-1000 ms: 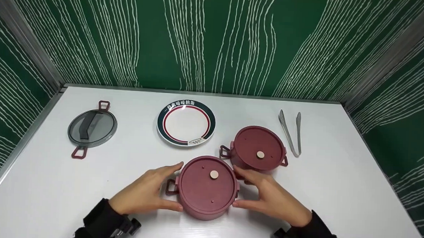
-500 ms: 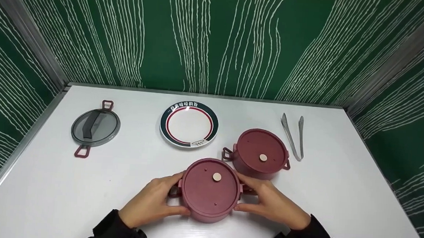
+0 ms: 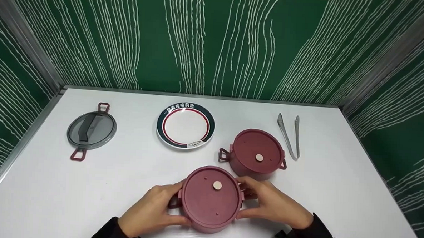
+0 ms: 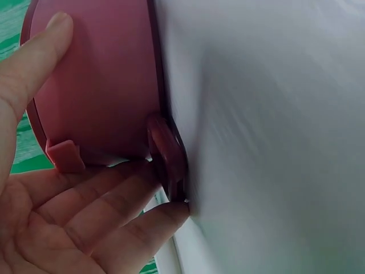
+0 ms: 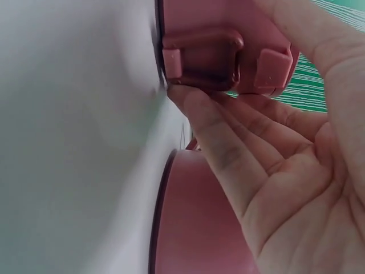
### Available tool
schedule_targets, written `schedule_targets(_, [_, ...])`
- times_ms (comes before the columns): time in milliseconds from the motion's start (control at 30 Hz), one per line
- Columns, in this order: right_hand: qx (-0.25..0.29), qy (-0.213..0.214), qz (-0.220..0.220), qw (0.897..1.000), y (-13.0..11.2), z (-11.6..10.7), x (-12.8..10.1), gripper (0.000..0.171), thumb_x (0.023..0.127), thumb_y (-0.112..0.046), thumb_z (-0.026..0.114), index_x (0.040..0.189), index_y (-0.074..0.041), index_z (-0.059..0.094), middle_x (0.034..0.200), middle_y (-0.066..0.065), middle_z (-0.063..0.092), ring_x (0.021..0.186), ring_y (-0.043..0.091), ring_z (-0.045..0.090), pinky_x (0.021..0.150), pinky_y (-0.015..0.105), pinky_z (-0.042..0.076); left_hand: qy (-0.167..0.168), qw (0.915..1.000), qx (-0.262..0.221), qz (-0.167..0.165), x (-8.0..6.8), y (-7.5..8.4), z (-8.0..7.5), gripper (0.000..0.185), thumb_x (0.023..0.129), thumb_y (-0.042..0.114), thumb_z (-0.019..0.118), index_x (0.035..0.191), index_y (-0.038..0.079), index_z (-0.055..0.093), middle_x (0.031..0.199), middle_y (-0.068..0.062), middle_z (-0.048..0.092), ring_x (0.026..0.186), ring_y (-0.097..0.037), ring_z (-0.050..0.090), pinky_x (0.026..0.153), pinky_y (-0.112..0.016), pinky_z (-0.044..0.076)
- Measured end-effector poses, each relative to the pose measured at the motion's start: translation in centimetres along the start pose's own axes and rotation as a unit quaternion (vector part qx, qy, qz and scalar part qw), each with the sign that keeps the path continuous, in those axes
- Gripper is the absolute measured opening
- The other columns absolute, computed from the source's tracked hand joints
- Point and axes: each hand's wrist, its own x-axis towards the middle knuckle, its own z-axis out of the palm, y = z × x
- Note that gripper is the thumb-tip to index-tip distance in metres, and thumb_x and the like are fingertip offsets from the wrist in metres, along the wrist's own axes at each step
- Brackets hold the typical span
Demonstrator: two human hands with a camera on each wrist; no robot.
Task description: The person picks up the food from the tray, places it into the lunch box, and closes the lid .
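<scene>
A dusty-red lidded pot (image 3: pixel 210 201) with a small cream knob on its lid stands near the front of the white table. My left hand (image 3: pixel 154 209) grips its left side, thumb on the front wall. In the left wrist view that hand's fingers (image 4: pixel 122 200) lie by the pot's dark-red side handle (image 4: pixel 166 149). From the right, my right hand (image 3: pixel 274 204) holds the opposite side, its fingertips by the other handle (image 5: pixel 208 57) in the right wrist view. Just behind and to the right sits a second, similar red pot (image 3: pixel 255 149).
A white plate (image 3: pixel 185 125) with a dark green rim lies at back centre. Metal tongs (image 3: pixel 290 138) rest behind the second pot. Far left is a grey see-through lid (image 3: pixel 91 130) with a black grip, red handles showing at its edges. Green walls (image 3: pixel 244 45) border the table (image 3: pixel 51 183).
Both hands have closed in on the nearer pot. It has slid toward the table's front, widening its distance from the second pot. The other things stay where they were.
</scene>
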Motion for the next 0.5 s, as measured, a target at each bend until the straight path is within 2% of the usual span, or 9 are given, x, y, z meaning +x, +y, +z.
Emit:
schedule_targets(167, [0.007, -0.003, 0.003, 1.0, -0.15, -0.02, -0.11, 0.071, 0.079, -0.045, 0.095, 0.135, -0.016, 0.061, 0.127, 0.002, 0.075, 0.114, 0.017, 0.076, 0.094, 0.029, 0.064, -0.006, 1.0, 0.005, 0.004, -0.17, 0.26, 0.18, 0.09, 0.08, 0.054, 0.092, 0.156, 0.023, 0.055, 0.133, 0.011, 0.074, 0.122, -0.008, 0.07, 0.108, -0.038, 0.059])
schedule_targets(500, [0.023, -0.021, 0.012, 0.999, -0.19, -0.39, -0.29, 0.073, 0.08, -0.045, 0.094, 0.138, -0.016, 0.06, 0.13, 0.003, 0.073, 0.119, 0.02, 0.074, 0.098, 0.03, 0.063, -0.002, 1.0, -0.003, -0.009, -0.16, 0.63, 0.59, 0.09, 0.078, 0.055, 0.092, 0.154, 0.02, 0.058, 0.133, 0.008, 0.075, 0.123, -0.009, 0.071, 0.109, -0.038, 0.059])
